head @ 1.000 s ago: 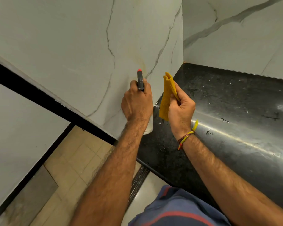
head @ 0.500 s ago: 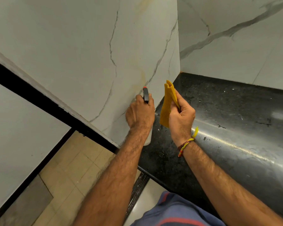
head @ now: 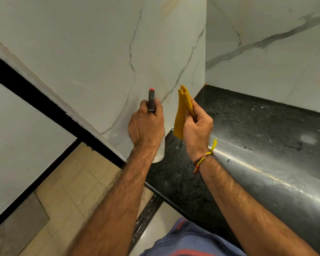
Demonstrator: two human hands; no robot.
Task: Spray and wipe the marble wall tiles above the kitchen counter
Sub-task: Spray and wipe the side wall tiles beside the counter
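Observation:
White marble wall tiles (head: pixel 100 52) with grey veins rise above a black stone counter (head: pixel 257 126) and meet a second tiled wall (head: pixel 266 52) at a corner. My left hand (head: pixel 146 124) grips a clear spray bottle (head: pixel 158 154) whose black head with a red tip (head: pixel 151 97) points at the left wall. My right hand (head: pixel 196 126) holds a folded yellow cloth (head: pixel 182 111) upright just right of the bottle, close to the wall's lower edge.
The counter's rounded front edge (head: pixel 266 174) shines and carries small specks. Below left lie a beige tiled floor (head: pixel 67 191), a black wall strip (head: pixel 35 97) and a metal floor drain grate (head: pixel 146 215). A thread bracelet (head: pixel 201 161) circles my right wrist.
The view has shifted slightly and both hands sit a little lower and closer to the wall's base than a second ago. Grips on bottle and cloth are unchanged.

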